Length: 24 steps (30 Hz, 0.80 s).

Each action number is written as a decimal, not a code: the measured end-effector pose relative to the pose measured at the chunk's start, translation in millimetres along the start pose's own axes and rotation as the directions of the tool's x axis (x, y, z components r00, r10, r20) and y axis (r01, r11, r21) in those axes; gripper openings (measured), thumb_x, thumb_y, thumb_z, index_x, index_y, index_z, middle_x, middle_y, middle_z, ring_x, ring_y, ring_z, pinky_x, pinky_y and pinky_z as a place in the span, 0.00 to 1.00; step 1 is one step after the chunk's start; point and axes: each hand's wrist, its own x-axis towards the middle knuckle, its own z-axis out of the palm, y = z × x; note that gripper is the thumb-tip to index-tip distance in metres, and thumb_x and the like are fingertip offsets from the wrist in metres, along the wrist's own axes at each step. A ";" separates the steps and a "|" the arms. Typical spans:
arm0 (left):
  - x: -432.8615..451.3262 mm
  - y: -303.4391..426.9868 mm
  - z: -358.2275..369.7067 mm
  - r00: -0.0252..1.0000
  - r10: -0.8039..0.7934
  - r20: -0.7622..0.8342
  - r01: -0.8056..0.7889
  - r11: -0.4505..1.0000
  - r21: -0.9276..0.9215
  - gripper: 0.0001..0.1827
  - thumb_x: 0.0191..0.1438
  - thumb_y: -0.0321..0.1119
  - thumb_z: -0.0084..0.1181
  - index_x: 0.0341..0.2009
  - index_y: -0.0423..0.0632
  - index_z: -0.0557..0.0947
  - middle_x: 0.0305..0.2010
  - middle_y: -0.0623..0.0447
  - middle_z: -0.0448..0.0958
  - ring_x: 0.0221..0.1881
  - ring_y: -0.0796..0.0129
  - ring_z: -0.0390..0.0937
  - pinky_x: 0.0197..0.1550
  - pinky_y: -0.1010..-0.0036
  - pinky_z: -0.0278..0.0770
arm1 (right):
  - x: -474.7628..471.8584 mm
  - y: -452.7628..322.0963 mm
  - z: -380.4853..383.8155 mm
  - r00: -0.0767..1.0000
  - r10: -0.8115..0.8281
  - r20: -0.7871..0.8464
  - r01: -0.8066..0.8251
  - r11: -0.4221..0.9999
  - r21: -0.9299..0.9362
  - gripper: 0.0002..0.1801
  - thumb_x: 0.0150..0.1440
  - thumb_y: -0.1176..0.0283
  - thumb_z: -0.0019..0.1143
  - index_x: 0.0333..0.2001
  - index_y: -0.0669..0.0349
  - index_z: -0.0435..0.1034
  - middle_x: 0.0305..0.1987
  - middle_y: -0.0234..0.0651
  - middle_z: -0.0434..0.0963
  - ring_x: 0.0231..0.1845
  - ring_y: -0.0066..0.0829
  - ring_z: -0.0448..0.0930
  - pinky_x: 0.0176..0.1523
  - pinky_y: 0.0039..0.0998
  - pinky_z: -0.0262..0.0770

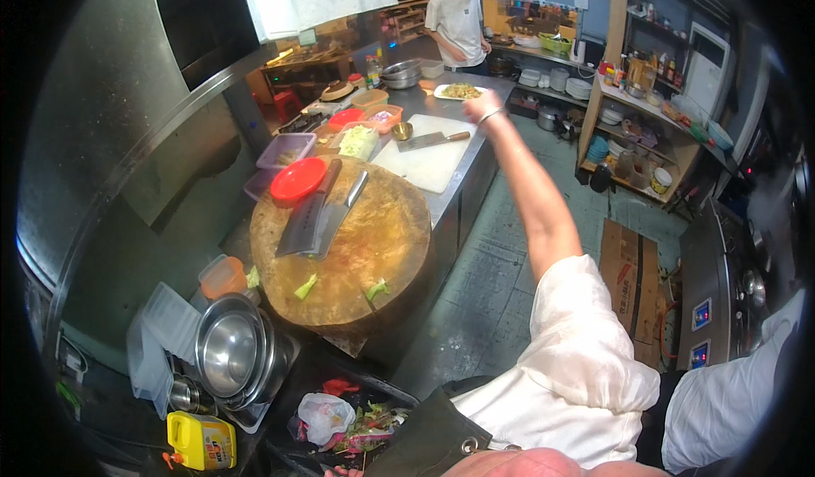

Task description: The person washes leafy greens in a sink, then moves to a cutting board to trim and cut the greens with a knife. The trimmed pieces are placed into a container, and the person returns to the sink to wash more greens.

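My right arm is stretched far forward, a bracelet at the wrist. My right hand (484,108) is blurred at the near right end of a white oval plate (439,92) of cooked food (461,91); whether it grips the rim cannot be told. Only fingertips of my left hand (344,472) show at the bottom edge. Before me a round wooden chopping block (382,222) bears two cleavers, one wooden-handled (302,225) and one metal-handled (337,219), a red plate (298,179) and green vegetable scraps (306,286). Beyond lies a white cutting board (423,165) with another cleaver (423,141) and a small metal bowl (402,131).
Tubs of cut vegetables (358,141) line the counter's left. Stacked steel bowls (232,350), a yellow jug (202,442) and a scrap bin (375,423) stand nearby. A person (457,22) is at the far end; another's white sleeve (726,391) shows beside the stove (703,286). Flattened cardboard (627,273) lies right.
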 end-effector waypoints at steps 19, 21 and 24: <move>11.8 4.2 33.1 0.938 -0.263 0.224 0.309 0.349 -0.884 0.16 0.55 0.39 0.55 0.47 0.49 0.71 0.33 0.54 0.72 0.33 0.71 0.70 0.34 0.71 0.70 | -559.3 78.2 110.8 -0.426 -0.322 0.845 0.134 0.902 0.411 0.36 0.57 0.49 0.53 0.56 0.70 0.61 0.38 0.41 0.79 0.40 0.29 0.78 0.43 0.28 0.74; 1.4 4.4 40.4 0.987 -0.061 0.150 0.155 0.619 -0.770 0.15 0.56 0.37 0.54 0.47 0.47 0.72 0.34 0.55 0.72 0.34 0.72 0.71 0.36 0.73 0.70 | -614.7 78.8 110.4 -0.600 -0.329 0.729 -0.403 0.912 0.080 0.31 0.58 0.50 0.53 0.52 0.68 0.65 0.29 0.33 0.75 0.30 0.23 0.76 0.34 0.25 0.74; -4.7 10.4 43.1 0.991 0.069 0.113 0.013 0.799 -0.601 0.17 0.55 0.33 0.55 0.48 0.43 0.71 0.36 0.55 0.73 0.35 0.74 0.71 0.36 0.77 0.70 | -639.0 69.8 110.1 -0.585 -0.133 0.800 -0.279 0.959 -0.044 0.18 0.56 0.61 0.53 0.44 0.64 0.68 0.25 0.28 0.72 0.22 0.18 0.72 0.25 0.22 0.69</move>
